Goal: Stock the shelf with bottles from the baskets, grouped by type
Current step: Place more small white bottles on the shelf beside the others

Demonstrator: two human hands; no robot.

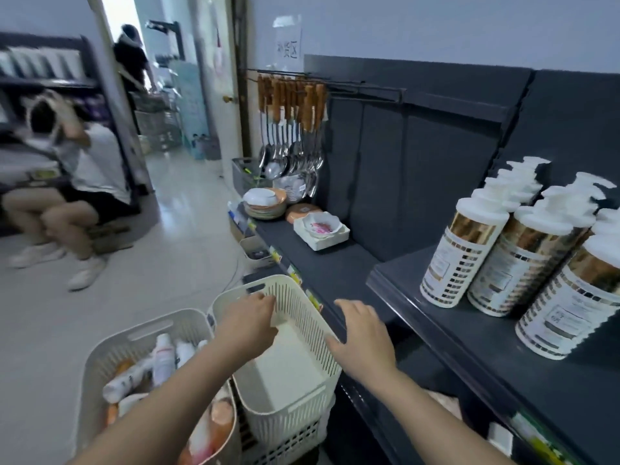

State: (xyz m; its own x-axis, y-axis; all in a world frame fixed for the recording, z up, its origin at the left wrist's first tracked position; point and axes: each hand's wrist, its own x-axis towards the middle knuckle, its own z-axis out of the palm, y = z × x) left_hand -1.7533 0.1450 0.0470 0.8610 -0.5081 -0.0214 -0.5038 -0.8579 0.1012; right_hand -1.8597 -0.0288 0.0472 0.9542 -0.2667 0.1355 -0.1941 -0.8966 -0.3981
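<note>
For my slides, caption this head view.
Left hand and right hand at empty cream basket, bottle-filled basket beside it, pump bottles on shelf.

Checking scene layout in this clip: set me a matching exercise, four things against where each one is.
Things: 1 pump bottles; 2 ladles; 3 empty basket; 4 stacked plates.
Places: A hanging from the rail; B far end of the lower shelf; C on the upper shelf; D beside the basket of bottles.
Pairs: 1-C; 2-A; 3-D; 4-B.
</note>
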